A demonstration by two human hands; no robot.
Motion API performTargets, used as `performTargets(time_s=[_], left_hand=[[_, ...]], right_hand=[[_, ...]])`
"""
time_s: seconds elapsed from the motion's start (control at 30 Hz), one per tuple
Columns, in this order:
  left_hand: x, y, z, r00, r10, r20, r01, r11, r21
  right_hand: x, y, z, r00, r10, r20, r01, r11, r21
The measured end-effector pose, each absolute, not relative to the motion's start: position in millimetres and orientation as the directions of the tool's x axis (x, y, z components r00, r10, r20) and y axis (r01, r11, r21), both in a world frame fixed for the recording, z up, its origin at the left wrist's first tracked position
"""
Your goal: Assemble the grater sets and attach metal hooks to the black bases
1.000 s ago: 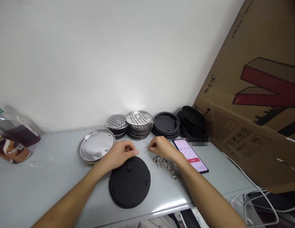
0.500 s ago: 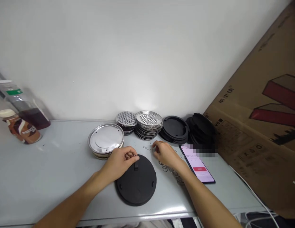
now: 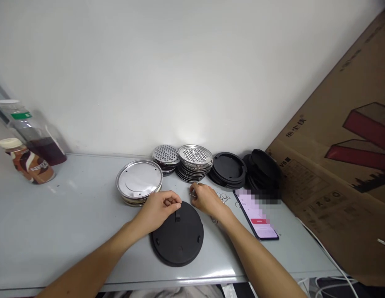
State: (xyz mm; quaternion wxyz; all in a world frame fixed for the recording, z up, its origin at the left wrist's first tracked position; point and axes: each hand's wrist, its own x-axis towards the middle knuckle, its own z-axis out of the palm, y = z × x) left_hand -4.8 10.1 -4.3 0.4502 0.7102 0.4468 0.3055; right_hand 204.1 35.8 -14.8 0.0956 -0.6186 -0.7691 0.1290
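Evidently both arms reach in from the near side of the desk (image 3: pixel 87 223), the forearms slanting inward so that the hands come near each other at the far edge of the black plastic disc (image 3: pixel 178 244). That disc lies flat on the desk between the forearms, and it serves as the landmark here.

The left hand (image 3: pixel 164 208) is over the disc's far left edge, wrist low, fingers curled, thumb and forefinger pointing across its far rim. Their tips are narrow, nearly meeting; I cannot tell whether anything is pinched between them, or whether the hand touches the disc.

The right hand (image 3: pixel 205 199) is just beyond the disc's far right edge, knuckles up and fingers bent down toward the desk. Its fingertips are narrow too, closed on a small metal clip (image 3: pixel 193 194), of which only a sliver shows.

More ring clips (image 3: pixel 223 197) are scattered beyond and right of the disc, partly behind the right wrist. Farther right of it lies a smartphone (image 3: pixel 259 223). Shiny metal discs (image 3: pixel 139 180) are stacked to its far left, and perforated grater plates (image 3: pixel 195 156) stand piled beyond it.
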Motion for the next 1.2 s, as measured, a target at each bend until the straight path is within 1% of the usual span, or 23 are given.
performTargets(time_s=[0.1,0.23,0.27,0.3,0.33,0.4,0.43,0.47,0.5,0.53,0.67,0.73,0.83,0.93,1.0,1.07,1.2], left_hand=[[-6,11,-1,0.43,0.903,-0.016,0.333,-0.142,0.932],[-8,15,-1,0.421,0.905,-0.054,0.278,-0.072,0.958],[-8,15,-2,0.416,0.907,-0.059,0.271,-0.062,0.961],[-9,16,-2,0.412,0.909,-0.061,0.27,-0.058,0.961],[-9,16,-2,0.41,0.91,-0.06,0.272,-0.059,0.961],[-8,14,-1,0.412,0.91,-0.051,0.275,-0.071,0.959],[-7,13,1,0.415,0.909,-0.042,0.268,-0.078,0.96],[-5,11,4,0.419,0.907,-0.035,0.256,-0.081,0.963],[-4,9,6,0.428,0.903,-0.031,0.24,-0.08,0.968],[-3,8,9,0.441,0.897,-0.031,0.223,-0.077,0.972],[-3,3,16,0.552,0.83,-0.082,0.176,-0.02,0.984],[-4,3,17,0.597,0.794,-0.114,0.142,0.035,0.989],[-5,2,16,0.632,0.762,-0.141,0.083,0.114,0.99],[-5,0,15,0.632,0.76,-0.152,0.076,0.135,0.988],[-4,0,15,0.618,0.773,-0.148,0.113,0.099,0.989],[-3,0,14,0.58,0.805,-0.126,0.183,0.021,0.983],[-3,2,10,0.461,0.887,-0.006,0.337,-0.169,0.926]], right_hand=[[207,37,-17,-0.212,0.977,0.009,0.906,0.2,-0.373],[215,34,-18,-0.208,0.975,0.083,0.852,0.222,-0.475],[217,32,-17,-0.206,0.974,0.094,0.828,0.225,-0.514],[218,30,-16,-0.207,0.974,0.094,0.777,0.222,-0.589],[219,28,-15,-0.216,0.972,0.087,0.684,0.215,-0.697],[217,23,-12,-0.263,0.961,0.081,0.373,0.179,-0.911],[216,20,-12,-0.291,0.952,0.089,0.198,0.151,-0.969],[213,18,-11,-0.32,0.942,0.098,0.057,0.123,-0.991],[210,15,-11,-0.347,0.932,0.106,-0.029,0.102,-0.994],[207,13,-11,-0.372,0.923,0.103,-0.08,0.079,-0.994],[198,6,-12,-0.445,0.891,0.09,-0.186,0.007,-0.983],[197,5,-14,-0.481,0.873,0.076,-0.21,-0.031,-0.977],[198,4,-15,-0.558,0.83,0.025,-0.197,-0.103,-0.975],[199,4,-17,-0.588,0.808,0.031,-0.208,-0.114,-0.972],[201,4,-17,-0.582,0.812,0.054,-0.219,-0.093,-0.971],[202,6,-17,-0.574,0.816,0.073,-0.216,-0.065,-0.974],[204,7,-16,-0.596,0.802,0.023,-0.179,-0.105,-0.978]])
